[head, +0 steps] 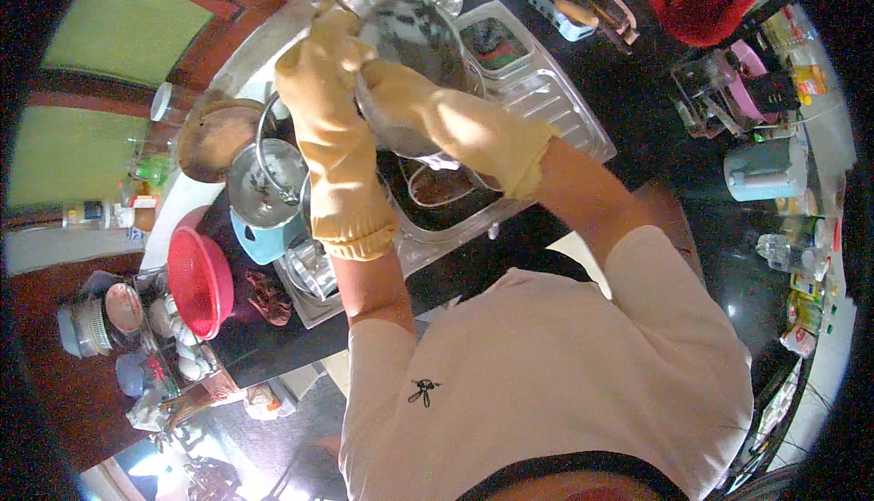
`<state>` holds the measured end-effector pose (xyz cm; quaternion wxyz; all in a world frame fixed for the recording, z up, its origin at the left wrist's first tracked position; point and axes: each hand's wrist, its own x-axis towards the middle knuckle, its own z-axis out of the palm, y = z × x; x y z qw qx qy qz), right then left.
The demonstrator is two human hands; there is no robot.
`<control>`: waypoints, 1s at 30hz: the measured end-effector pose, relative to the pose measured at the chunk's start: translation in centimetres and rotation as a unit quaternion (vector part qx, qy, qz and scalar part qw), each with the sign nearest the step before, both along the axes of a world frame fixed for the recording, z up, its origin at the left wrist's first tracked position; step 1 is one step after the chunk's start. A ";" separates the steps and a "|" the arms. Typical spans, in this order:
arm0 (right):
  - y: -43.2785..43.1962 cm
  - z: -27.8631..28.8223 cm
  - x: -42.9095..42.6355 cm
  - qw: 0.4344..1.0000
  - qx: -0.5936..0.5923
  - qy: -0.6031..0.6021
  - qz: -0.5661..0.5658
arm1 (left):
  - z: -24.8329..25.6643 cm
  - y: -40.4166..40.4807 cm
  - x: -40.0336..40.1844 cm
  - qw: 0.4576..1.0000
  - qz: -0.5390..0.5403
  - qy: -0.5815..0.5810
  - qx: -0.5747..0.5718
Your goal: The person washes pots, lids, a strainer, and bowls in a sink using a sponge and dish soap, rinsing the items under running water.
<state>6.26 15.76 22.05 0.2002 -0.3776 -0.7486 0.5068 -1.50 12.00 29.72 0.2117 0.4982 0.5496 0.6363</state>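
Both my hands wear long yellow rubber gloves and meet over the left part of a stainless steel sink [502,207]. My left hand [334,33] reaches to the far end, beside the rim of a large round metal vessel [416,37]. My right hand [382,88] crosses in front of that vessel, its fingertips against the left glove. Fingers and grip are hidden by the gloves and blur. White suds hang at the vessel's near side. Below it, in the sink bowl, lies a dark dish with a pale rim [440,187].
To the left stand a metal pail [263,183] with a wire handle, a round brown board [218,136] and a pink basin [198,282]. A ribbed drainboard [546,108] lies right. Farther off are a utensil basket [550,6] and a light blue container [765,170].
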 end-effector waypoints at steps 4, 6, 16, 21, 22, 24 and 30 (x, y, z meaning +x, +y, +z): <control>2.8 -2.6 -2.7 0.984 0.139 -0.094 -0.064 | -1.3 1.5 -4.1 0.934 0.005 0.355 -0.031; 3.6 -1.8 -2.2 0.969 0.204 -0.138 0.002 | -2.3 2.3 -4.9 0.886 0.004 0.464 0.002; 1.7 -10.8 -3.4 0.982 0.123 -0.009 -0.144 | -9.6 -2.0 -1.9 0.945 -0.086 0.242 -0.202; -0.5 -8.7 -3.5 0.898 -0.029 0.348 -0.267 | -11.1 -2.7 -1.2 0.938 -0.098 0.242 -0.230; -0.9 -8.2 -3.6 0.891 -0.021 0.364 -0.271 | -10.9 -2.6 -1.3 0.939 -0.097 0.244 -0.223; -1.7 -7.8 -3.6 0.898 0.025 0.342 -0.277 | -9.8 -2.1 -1.8 0.943 -0.079 0.265 -0.184; -1.0 -10.7 -1.9 0.929 0.300 -0.164 -0.141 | -5.5 1.3 -3.8 0.962 -0.006 0.271 -0.039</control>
